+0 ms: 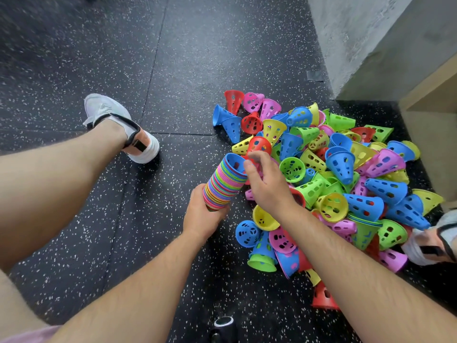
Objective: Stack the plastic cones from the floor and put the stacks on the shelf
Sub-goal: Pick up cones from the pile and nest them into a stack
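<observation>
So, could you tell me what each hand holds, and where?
The left hand grips the cone stack at its lower end. The right hand is by the stack's top rim; whether it holds anything cannot be told.

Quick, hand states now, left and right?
Left hand: grips the cone stack near its base.
Right hand: curled at the stack's mouth; whether it holds anything cannot be told.

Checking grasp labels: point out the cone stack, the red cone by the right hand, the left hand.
cone stack (223, 185): head view, banded rims mid-stack.
red cone (256, 142): head view, inside its open mouth.
left hand (201, 216): head view, back of the hand.
</observation>
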`<state>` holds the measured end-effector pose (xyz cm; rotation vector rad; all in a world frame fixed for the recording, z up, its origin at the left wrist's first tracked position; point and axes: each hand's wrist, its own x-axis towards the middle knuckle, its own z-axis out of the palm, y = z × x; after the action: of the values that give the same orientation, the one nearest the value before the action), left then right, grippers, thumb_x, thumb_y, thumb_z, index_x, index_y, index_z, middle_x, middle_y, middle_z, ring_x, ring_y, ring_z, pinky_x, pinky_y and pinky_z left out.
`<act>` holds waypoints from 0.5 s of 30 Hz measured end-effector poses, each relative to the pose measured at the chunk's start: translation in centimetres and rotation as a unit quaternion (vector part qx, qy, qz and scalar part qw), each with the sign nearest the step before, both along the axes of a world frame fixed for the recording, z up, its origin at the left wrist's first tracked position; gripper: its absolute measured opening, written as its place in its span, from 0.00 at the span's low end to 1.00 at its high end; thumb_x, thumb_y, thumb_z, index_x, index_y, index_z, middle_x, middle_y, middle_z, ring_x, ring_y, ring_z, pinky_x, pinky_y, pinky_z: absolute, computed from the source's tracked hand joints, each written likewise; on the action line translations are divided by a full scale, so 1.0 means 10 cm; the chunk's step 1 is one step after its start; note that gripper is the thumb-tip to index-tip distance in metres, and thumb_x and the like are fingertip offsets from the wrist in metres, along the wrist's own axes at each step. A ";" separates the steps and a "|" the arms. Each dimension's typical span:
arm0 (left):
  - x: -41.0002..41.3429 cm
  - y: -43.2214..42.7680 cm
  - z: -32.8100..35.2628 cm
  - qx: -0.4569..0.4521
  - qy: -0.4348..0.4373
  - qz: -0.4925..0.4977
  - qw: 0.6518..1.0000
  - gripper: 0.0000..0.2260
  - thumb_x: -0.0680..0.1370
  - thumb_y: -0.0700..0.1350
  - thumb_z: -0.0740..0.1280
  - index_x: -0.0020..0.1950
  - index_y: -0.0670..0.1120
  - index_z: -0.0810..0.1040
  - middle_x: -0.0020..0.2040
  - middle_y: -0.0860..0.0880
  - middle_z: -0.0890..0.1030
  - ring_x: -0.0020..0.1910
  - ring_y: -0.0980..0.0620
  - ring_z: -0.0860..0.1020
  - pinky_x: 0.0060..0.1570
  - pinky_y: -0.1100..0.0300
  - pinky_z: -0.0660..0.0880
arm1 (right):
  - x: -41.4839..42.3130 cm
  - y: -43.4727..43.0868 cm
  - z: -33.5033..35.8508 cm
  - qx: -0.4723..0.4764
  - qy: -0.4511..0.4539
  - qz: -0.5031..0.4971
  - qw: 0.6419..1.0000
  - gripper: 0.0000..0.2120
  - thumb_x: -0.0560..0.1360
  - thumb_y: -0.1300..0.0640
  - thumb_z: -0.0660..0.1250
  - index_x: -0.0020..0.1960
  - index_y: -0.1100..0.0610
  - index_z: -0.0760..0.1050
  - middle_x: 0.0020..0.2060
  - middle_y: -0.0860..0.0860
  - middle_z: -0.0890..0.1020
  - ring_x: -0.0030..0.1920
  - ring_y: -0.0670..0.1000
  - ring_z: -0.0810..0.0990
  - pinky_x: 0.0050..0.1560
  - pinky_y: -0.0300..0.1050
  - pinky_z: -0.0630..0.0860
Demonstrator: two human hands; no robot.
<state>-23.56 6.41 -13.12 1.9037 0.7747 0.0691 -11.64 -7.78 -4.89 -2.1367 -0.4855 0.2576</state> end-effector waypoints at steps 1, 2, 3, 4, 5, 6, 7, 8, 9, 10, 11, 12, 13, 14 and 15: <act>0.01 0.01 0.01 0.002 0.004 0.001 1.000 0.24 0.64 0.56 0.76 0.57 0.58 0.73 0.51 0.54 0.80 0.45 0.55 0.82 0.47 0.49 0.80 | 0.07 0.02 -0.04 -0.001 -0.017 -0.029 0.999 0.18 0.80 0.42 0.57 0.62 0.51 0.74 0.55 0.47 0.78 0.58 0.51 0.77 0.62 0.55 0.73; 0.01 0.02 0.02 0.005 0.007 0.002 1.000 0.25 0.63 0.57 0.76 0.56 0.58 0.72 0.51 0.55 0.80 0.45 0.55 0.81 0.47 0.51 0.79 | 0.15 0.04 -0.08 -0.012 -0.029 -0.055 0.998 0.17 0.80 0.43 0.58 0.62 0.53 0.74 0.56 0.49 0.78 0.58 0.52 0.77 0.62 0.56 0.73; 0.02 0.04 0.03 0.007 0.010 0.003 1.000 0.24 0.63 0.57 0.76 0.56 0.57 0.72 0.51 0.54 0.79 0.45 0.56 0.81 0.46 0.51 0.79 | 0.23 0.05 -0.11 -0.033 -0.031 -0.077 0.996 0.17 0.80 0.44 0.59 0.63 0.53 0.74 0.57 0.52 0.77 0.58 0.54 0.76 0.62 0.56 0.73; 0.02 0.05 0.02 0.006 0.011 0.005 1.000 0.24 0.63 0.57 0.76 0.55 0.57 0.72 0.51 0.54 0.79 0.44 0.55 0.81 0.45 0.51 0.79 | 0.32 0.06 -0.14 -0.059 -0.024 -0.091 0.994 0.18 0.80 0.45 0.60 0.64 0.53 0.73 0.58 0.53 0.76 0.58 0.55 0.76 0.63 0.56 0.73; 0.03 0.06 0.01 0.007 0.012 0.006 1.000 0.24 0.64 0.55 0.77 0.55 0.57 0.71 0.51 0.54 0.79 0.44 0.55 0.81 0.45 0.51 0.79 | 0.41 0.07 -0.17 -0.086 -0.015 -0.101 0.991 0.19 0.80 0.46 0.62 0.66 0.53 0.72 0.58 0.54 0.74 0.58 0.57 0.76 0.63 0.56 0.73; 0.03 0.08 0.00 0.006 0.012 0.007 1.000 0.23 0.65 0.53 0.77 0.55 0.57 0.71 0.51 0.54 0.79 0.43 0.54 0.81 0.45 0.50 0.80 | 0.49 0.08 -0.19 -0.112 -0.007 -0.107 0.988 0.21 0.79 0.45 0.63 0.68 0.53 0.70 0.59 0.55 0.73 0.59 0.58 0.76 0.63 0.54 0.72; 0.03 0.08 -0.01 0.005 0.011 0.008 1.000 0.23 0.65 0.52 0.77 0.55 0.57 0.71 0.50 0.54 0.79 0.43 0.55 0.80 0.45 0.49 0.80 | 0.58 0.09 -0.21 -0.136 -0.001 -0.114 0.984 0.24 0.78 0.43 0.64 0.70 0.53 0.68 0.60 0.57 0.72 0.61 0.60 0.75 0.64 0.53 0.72; 0.03 0.09 -0.02 0.004 0.009 0.009 1.000 0.23 0.66 0.52 0.77 0.55 0.58 0.71 0.50 0.54 0.79 0.43 0.55 0.80 0.44 0.49 0.80 | 0.66 0.11 -0.21 -0.162 0.007 -0.122 0.979 0.29 0.77 0.39 0.65 0.73 0.52 0.66 0.61 0.58 0.72 0.62 0.61 0.74 0.64 0.52 0.71; 0.03 0.09 -0.03 0.004 0.009 0.009 1.000 0.23 0.65 0.52 0.77 0.55 0.57 0.71 0.50 0.54 0.79 0.43 0.55 0.80 0.44 0.50 0.79 | 0.73 0.12 -0.21 -0.187 0.021 -0.130 0.973 0.34 0.75 0.35 0.66 0.75 0.51 0.63 0.62 0.59 0.71 0.63 0.61 0.73 0.63 0.52 0.71; 0.03 0.08 -0.03 0.003 0.005 0.009 1.000 0.23 0.65 0.53 0.77 0.55 0.57 0.71 0.51 0.54 0.78 0.44 0.56 0.80 0.44 0.51 0.79 | 0.79 0.15 -0.21 -0.211 0.035 -0.136 0.967 0.39 0.72 0.31 0.66 0.76 0.50 0.61 0.63 0.60 0.70 0.64 0.62 0.73 0.63 0.52 0.71; 0.02 0.08 -0.03 0.003 0.004 0.009 1.000 0.23 0.65 0.54 0.77 0.55 0.58 0.71 0.51 0.54 0.78 0.44 0.57 0.80 0.44 0.52 0.78 | 0.85 0.18 -0.22 -0.232 0.044 -0.140 0.962 0.42 0.70 0.28 0.67 0.76 0.48 0.60 0.63 0.60 0.70 0.63 0.63 0.73 0.62 0.53 0.71; 0.01 0.08 -0.04 0.002 0.000 0.009 1.000 0.23 0.65 0.54 0.77 0.55 0.58 0.71 0.51 0.54 0.79 0.45 0.57 0.80 0.44 0.53 0.78 | 0.88 0.22 -0.23 -0.248 0.049 -0.140 0.957 0.44 0.67 0.27 0.67 0.76 0.48 0.60 0.63 0.60 0.69 0.63 0.63 0.73 0.62 0.54 0.72; 0.01 0.09 -0.04 0.000 -0.001 0.008 1.000 0.23 0.65 0.55 0.77 0.56 0.58 0.72 0.52 0.54 0.79 0.45 0.57 0.80 0.44 0.54 0.78 | 0.91 0.26 -0.24 -0.258 0.052 -0.140 0.955 0.46 0.66 0.26 0.68 0.76 0.47 0.59 0.63 0.60 0.69 0.63 0.64 0.73 0.61 0.54 0.72; 0.00 0.09 -0.04 -0.002 -0.002 0.008 1.000 0.24 0.66 0.54 0.77 0.57 0.57 0.72 0.52 0.54 0.79 0.46 0.57 0.80 0.44 0.54 0.78 | 0.92 0.30 -0.25 -0.263 0.055 -0.140 0.953 0.46 0.66 0.27 0.69 0.76 0.47 0.59 0.63 0.61 0.69 0.62 0.64 0.73 0.61 0.54 0.72; 0.00 0.10 -0.05 -0.003 -0.004 0.007 1.000 0.24 0.66 0.54 0.78 0.58 0.57 0.72 0.53 0.54 0.79 0.47 0.57 0.80 0.45 0.54 0.77 | 0.93 0.34 -0.26 -0.264 0.063 -0.141 0.952 0.45 0.66 0.30 0.71 0.76 0.47 0.59 0.64 0.61 0.70 0.62 0.64 0.73 0.61 0.54 0.73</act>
<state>-23.58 7.41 -13.65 1.8905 0.7814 0.0833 -2.36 -4.37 -7.53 -2.6525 -0.0266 0.3901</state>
